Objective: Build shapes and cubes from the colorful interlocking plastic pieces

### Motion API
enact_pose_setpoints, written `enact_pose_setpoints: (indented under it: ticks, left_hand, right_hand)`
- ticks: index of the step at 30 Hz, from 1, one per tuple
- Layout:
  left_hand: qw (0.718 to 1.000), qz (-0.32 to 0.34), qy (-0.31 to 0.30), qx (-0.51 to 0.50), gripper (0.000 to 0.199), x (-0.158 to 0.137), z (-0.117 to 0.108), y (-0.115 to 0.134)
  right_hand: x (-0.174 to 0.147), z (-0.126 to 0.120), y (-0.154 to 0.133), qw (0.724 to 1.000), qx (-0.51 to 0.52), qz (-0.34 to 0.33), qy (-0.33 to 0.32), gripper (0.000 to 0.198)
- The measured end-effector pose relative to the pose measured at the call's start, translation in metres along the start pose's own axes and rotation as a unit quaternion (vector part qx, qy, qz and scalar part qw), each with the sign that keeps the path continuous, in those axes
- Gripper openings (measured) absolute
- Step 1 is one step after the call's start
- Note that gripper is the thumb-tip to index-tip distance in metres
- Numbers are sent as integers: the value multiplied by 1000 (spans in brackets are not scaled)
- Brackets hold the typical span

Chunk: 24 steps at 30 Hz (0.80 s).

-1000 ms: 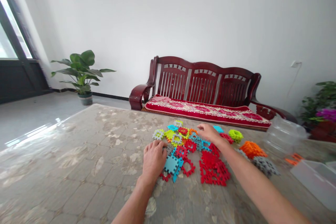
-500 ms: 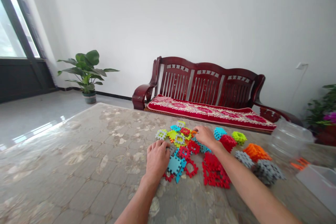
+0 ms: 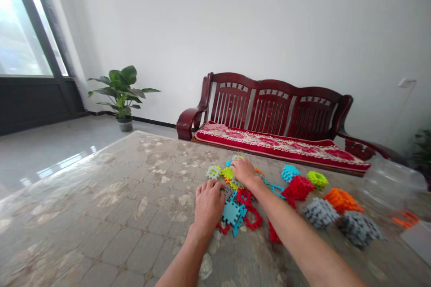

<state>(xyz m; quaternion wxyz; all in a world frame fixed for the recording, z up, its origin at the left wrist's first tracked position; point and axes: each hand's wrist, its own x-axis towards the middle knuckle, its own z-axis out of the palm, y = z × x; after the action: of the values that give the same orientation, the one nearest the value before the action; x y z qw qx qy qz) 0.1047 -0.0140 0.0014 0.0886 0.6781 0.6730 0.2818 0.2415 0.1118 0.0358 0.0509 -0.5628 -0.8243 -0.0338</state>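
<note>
My left hand (image 3: 209, 202) rests on the table with its fingers slightly spread and bent, at the left edge of a pile of interlocking plastic tiles. Its thumb side lies against a grey tile (image 3: 228, 193). A flat light-blue tile (image 3: 232, 212) and a red ring-shaped tile (image 3: 253, 219) lie just right of it. Over the far part of the pile my right hand (image 3: 243, 171) has its fingers closed downward, and whatever they grip is hidden. Yellow-green tiles (image 3: 227, 173) and a pale grey tile (image 3: 213, 172) show left of those fingertips.
Sorted tile stacks stand to the right: blue (image 3: 290, 172), red (image 3: 299, 187), yellow-green (image 3: 317, 180), orange (image 3: 344, 200) and grey (image 3: 362, 228). A clear plastic container (image 3: 390, 184) stands behind them, near a wooden bench (image 3: 286, 107). A patterned cloth (image 3: 134, 197) covers the table.
My right hand has moved left across the pile, away from the orange piece it was touching. My left hand stays beside the same tiles. The view has shifted slightly left.
</note>
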Motion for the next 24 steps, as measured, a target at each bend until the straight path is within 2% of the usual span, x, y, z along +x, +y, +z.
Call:
enact_pose_setpoints:
  ticks: [11, 16, 20, 24]
  left_hand:
    - [1000, -1, -9, 3, 26, 0, -1, 0]
    - [1000, 4, -10, 8, 26, 0, -2, 0]
    - [1000, 2, -13, 10, 26, 0, -2, 1]
    - [1000, 1, -11, 9, 26, -1, -4, 3]
  right_hand:
    - [-11, 3, 5, 1000, 17, -17, -7, 32]
    - [-15, -2, 8, 997, 74, 5, 31, 41]
    - [-18, -11, 30, 987, 128, 58, 76, 47]
    - [-26, -14, 67, 977, 170, 100, 76, 49]
